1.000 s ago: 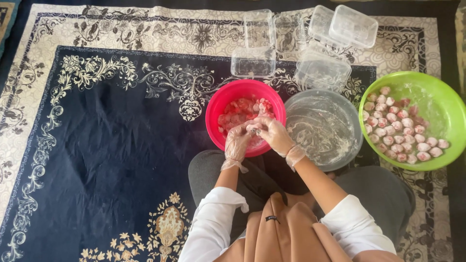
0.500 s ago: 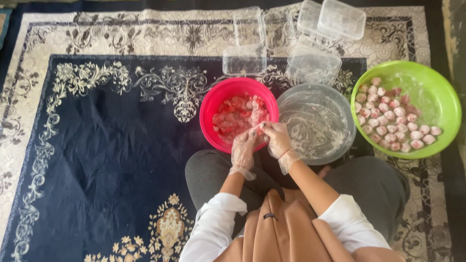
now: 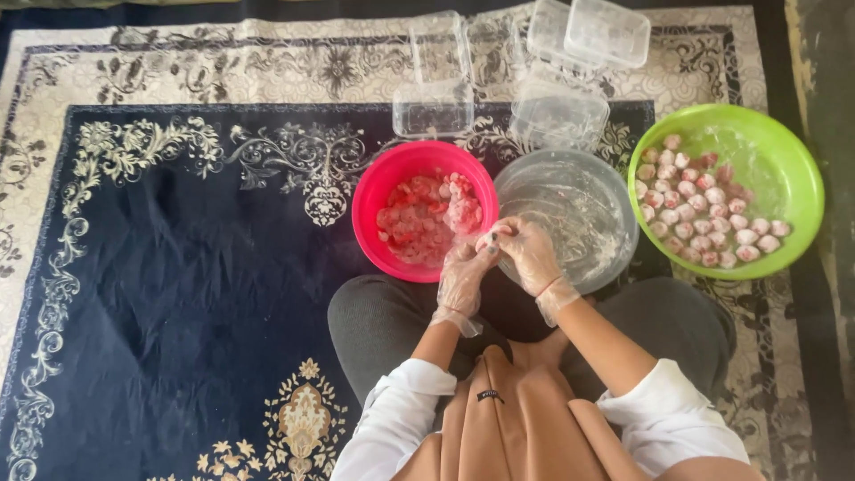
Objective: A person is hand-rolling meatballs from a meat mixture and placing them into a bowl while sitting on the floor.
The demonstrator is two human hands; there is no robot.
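Since the earlier frames both hands have drawn back from inside the red bowl [image 3: 425,210] toward the lap; they now sit at its near rim, in the gap beside the clear bowl [image 3: 566,216]. Left hand [image 3: 463,278] and right hand [image 3: 525,254], both in thin clear gloves, are pressed together, fingers curled around a small pale lump [image 3: 488,240]. Lump mostly hidden; held between both hands. Red bowl holds pink-red pieces. Clear bowl is smeared with white powder. Green bowl [image 3: 784,169], well to the right, holds rows of pale coated balls [image 3: 704,218]. Clear lidded boxes [image 3: 432,107] lie beyond the bowls on the patterned rug [image 3: 178,267].
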